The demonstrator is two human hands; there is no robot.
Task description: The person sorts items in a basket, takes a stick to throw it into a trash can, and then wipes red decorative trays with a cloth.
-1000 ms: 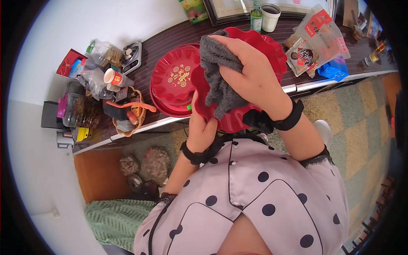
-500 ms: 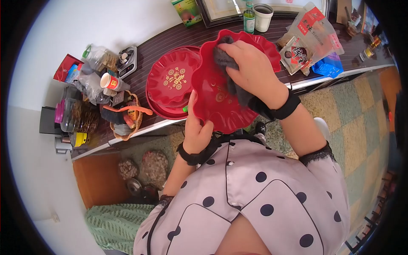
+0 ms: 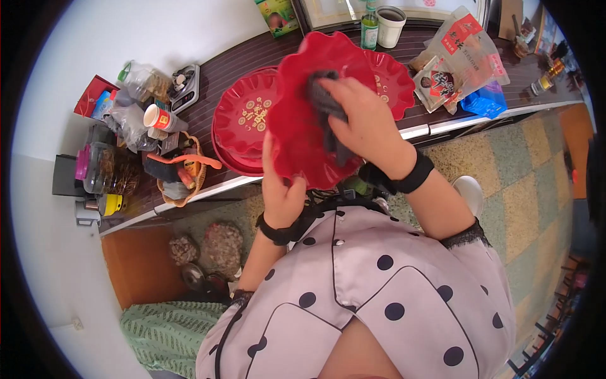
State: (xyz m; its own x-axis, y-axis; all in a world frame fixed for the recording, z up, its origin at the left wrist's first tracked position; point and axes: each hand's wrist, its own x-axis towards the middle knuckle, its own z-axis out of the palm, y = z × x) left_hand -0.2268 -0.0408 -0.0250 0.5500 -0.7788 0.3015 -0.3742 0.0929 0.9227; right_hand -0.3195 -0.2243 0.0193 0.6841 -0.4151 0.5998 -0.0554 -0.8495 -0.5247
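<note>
A red plate (image 3: 291, 104) with a wavy rim is held up, tilted, above the counter's front edge. My left hand (image 3: 281, 201) grips its lower left rim, with the thumb toward the inside and part of the fingers hidden behind it. Inside the plate, my right hand (image 3: 372, 129) is closed on a dark grey cloth (image 3: 323, 101) pressed against the surface. To the left lies another red wavy plate (image 3: 233, 104) with gold lettering, resting on a red round tray (image 3: 222, 146). A further red wavy plate (image 3: 396, 85) shows behind the held one on the right.
The dark striped counter (image 3: 221, 66) carries a wicker basket (image 3: 201, 174), a paper cup (image 3: 163, 119), a small scale (image 3: 187, 91) and plastic jars on the left. Behind stand a green bottle (image 3: 369, 30) and a white cup (image 3: 390, 28). Food packets (image 3: 435, 82) lie at right.
The held plate has shifted left and tilted more upright, covering part of the left plate. My right hand and the cloth have moved left and downward within it. My left hand still holds the rim.
</note>
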